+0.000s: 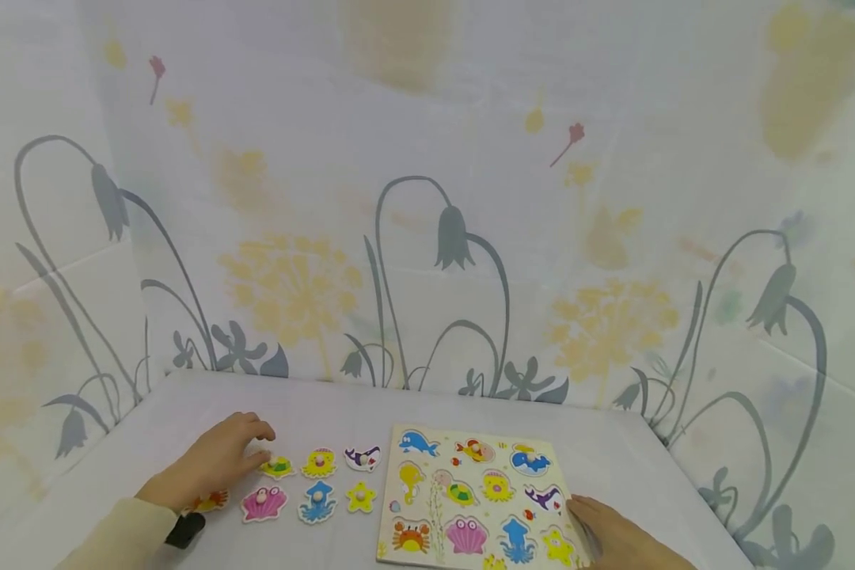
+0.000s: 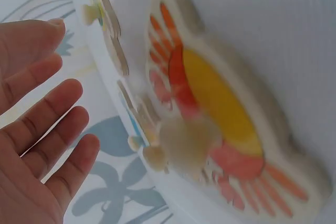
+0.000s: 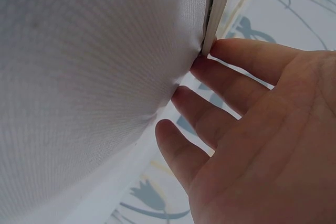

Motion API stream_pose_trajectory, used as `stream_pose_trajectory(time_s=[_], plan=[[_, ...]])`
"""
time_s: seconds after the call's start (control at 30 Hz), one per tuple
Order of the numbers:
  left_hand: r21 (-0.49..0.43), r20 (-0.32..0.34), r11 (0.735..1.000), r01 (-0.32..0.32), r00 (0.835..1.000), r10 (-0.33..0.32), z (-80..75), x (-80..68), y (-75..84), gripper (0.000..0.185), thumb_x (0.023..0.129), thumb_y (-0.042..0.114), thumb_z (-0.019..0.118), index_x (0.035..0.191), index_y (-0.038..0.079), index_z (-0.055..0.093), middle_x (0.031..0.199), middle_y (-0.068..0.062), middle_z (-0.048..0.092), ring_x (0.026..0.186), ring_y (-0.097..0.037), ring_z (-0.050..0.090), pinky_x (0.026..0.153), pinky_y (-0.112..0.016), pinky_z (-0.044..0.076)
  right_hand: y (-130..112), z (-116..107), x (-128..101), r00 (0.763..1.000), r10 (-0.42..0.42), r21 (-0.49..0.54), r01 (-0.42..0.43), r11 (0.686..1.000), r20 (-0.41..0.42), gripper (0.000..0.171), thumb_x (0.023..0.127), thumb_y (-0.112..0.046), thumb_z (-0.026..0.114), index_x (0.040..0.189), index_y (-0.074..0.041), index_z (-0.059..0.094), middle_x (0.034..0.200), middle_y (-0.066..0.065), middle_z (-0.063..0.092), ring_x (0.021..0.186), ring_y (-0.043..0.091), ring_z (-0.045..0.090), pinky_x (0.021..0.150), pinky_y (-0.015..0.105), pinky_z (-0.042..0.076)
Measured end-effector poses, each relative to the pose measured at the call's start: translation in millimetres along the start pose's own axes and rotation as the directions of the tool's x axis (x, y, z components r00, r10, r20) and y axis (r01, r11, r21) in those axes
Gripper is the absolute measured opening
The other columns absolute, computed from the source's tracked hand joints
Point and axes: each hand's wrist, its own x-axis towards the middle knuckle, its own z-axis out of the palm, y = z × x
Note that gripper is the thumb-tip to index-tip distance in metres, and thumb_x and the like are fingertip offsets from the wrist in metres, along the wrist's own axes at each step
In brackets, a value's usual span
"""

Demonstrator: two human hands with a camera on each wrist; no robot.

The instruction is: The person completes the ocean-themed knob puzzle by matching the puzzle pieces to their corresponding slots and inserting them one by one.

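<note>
The right hand (image 1: 616,538) rests with straight fingers against the puzzle board's (image 1: 438,554) near right corner, while farther left the left hand (image 1: 217,467), fingers relaxed, touches the green turtle piece (image 1: 278,467) on the white table (image 1: 313,412)

A white cloth-covered counter (image 1: 328,412) carries a wooden puzzle board (image 1: 435,546) toward 5 o'clock. At 7 o'clock loose sea-animal pieces lie in two rows: turtle (image 1: 277,466), octopus (image 1: 319,462), whale (image 1: 362,457), crab (image 1: 210,500), pink shell (image 1: 263,503), blue squid (image 1: 317,502), starfish (image 1: 360,497).
</note>
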Motion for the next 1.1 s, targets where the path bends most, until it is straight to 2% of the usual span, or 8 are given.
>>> stream_pose_trajectory(time_s=[0.2, 0.33, 0.43, 0.57, 0.67, 0.87, 1.1], plan=[[0.026, 0.007, 0.998, 0.063, 0.998, -0.064, -6.9, 3.6, -13.5, 0.024, 0.08, 0.02, 0.075, 0.101, 0.011, 0.068, 0.1, -0.003, 0.061, 0.099, -0.03, 0.057, 0.088, -0.052, 0.046, 0, -3, 4, 0.999, -0.01, 0.02, 0.011, 1.0, -0.033, 0.114, 0.051, -0.061, 0.083, 0.14, -0.001, 0.043, 0.143, 0.021, 0.04, 0.13, 0.048, 0.034, 0.099, 0.066, 0.028], [0.038, 0.011, 0.998, 0.059, 0.998, -0.06, -8.1, 2.2, -23.6, 0.023, 0.081, 0.018, 0.074, 0.101, 0.009, 0.068, 0.1, -0.004, 0.061, 0.097, -0.03, 0.058, 0.086, -0.052, 0.047, 0, -2, 5, 0.999, -0.022, 0.021, 0.023, 1.0, -0.032, 0.113, 0.051, -0.061, 0.083, 0.139, -0.001, 0.044, 0.143, 0.02, 0.04, 0.13, 0.047, 0.034, 0.099, 0.065, 0.029], [0.028, 0.003, 0.998, 0.048, 0.999, -0.048, -8.9, 2.1, -30.6, 0.022, 0.081, 0.016, 0.074, 0.101, 0.008, 0.068, 0.097, -0.003, 0.06, 0.093, -0.028, 0.058, 0.083, -0.05, 0.048, 2, -3, 5, 0.998, -0.058, 0.007, 0.058, 0.998, -0.032, 0.11, 0.053, -0.059, 0.082, 0.139, -0.001, 0.044, 0.142, 0.02, 0.041, 0.129, 0.046, 0.036, 0.099, 0.065, 0.029], [0.024, -0.001, 0.998, 0.056, 0.998, -0.056, -10.3, 4.4, -38.8, 0.024, 0.08, 0.017, 0.075, 0.101, 0.008, 0.068, 0.094, -0.003, 0.06, 0.091, -0.028, 0.058, 0.08, -0.05, 0.049, 4, -4, 7, 0.986, -0.162, -0.023, 0.162, 0.987, -0.029, 0.104, 0.06, -0.056, 0.08, 0.138, 0.003, 0.043, 0.142, 0.022, 0.041, 0.129, 0.047, 0.037, 0.099, 0.065, 0.03], [0.031, 0.013, 0.996, 0.08, 0.997, -0.081, -9.9, 6.1, -43.7, 0.024, 0.08, 0.018, 0.075, 0.101, 0.008, 0.067, 0.093, -0.003, 0.058, 0.088, -0.026, 0.057, 0.08, -0.051, 0.049, 5, -4, 6, 0.983, -0.182, -0.016, 0.182, 0.983, -0.025, 0.103, 0.061, -0.055, 0.079, 0.138, 0.003, 0.043, 0.142, 0.021, 0.041, 0.129, 0.045, 0.037, 0.099, 0.065, 0.03], [0.036, 0.039, 0.992, 0.123, 0.991, -0.124, -7.0, 10.0, -50.4, 0.024, 0.08, 0.017, 0.075, 0.099, 0.006, 0.066, 0.09, -0.004, 0.055, 0.083, -0.023, 0.054, 0.081, -0.051, 0.048, 5, -4, 4, 0.987, -0.159, -0.009, 0.159, 0.987, -0.024, 0.106, 0.06, -0.057, 0.08, 0.138, 0.003, 0.043, 0.142, 0.021, 0.041, 0.129, 0.046, 0.037, 0.099, 0.065, 0.029], [0.035, 0.118, 0.984, 0.176, 0.977, -0.179, -5.1, 16.9, -53.2, 0.023, 0.081, 0.018, 0.074, 0.098, 0.006, 0.066, 0.087, -0.003, 0.055, 0.079, -0.021, 0.05, 0.081, -0.05, 0.048, 2, 0, 1, 1.0, -0.011, 0.013, 0.011, 1.0, -0.025, 0.113, 0.052, -0.063, 0.082, 0.139, -0.001, 0.044, 0.142, 0.019, 0.041, 0.129, 0.046, 0.036, 0.098, 0.066, 0.029]])
